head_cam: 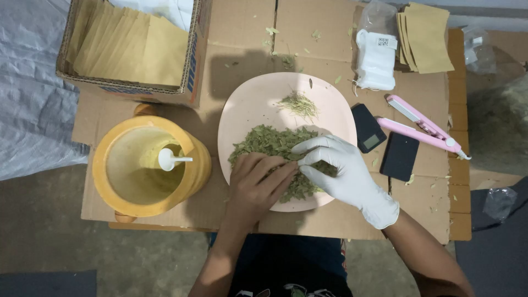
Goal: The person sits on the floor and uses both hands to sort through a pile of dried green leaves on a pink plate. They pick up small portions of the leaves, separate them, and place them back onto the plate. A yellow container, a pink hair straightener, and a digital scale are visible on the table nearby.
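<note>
The bare left hand (257,184) lay spread and loose on the leaves (275,148), pinching nothing I could see; the gloved right hand (342,168) had fingertips drawn together on a few leaves at the heap's right edge. The heap covered the lower half of the pink plate (247,104) at centre frame, a small sorted tuft (298,103) apart above it. Most leaves looked unsorted. At left stood a yellow tub (118,192) with a scoop (169,159); the pouches (423,36) at upper right looked unfilled.
</note>
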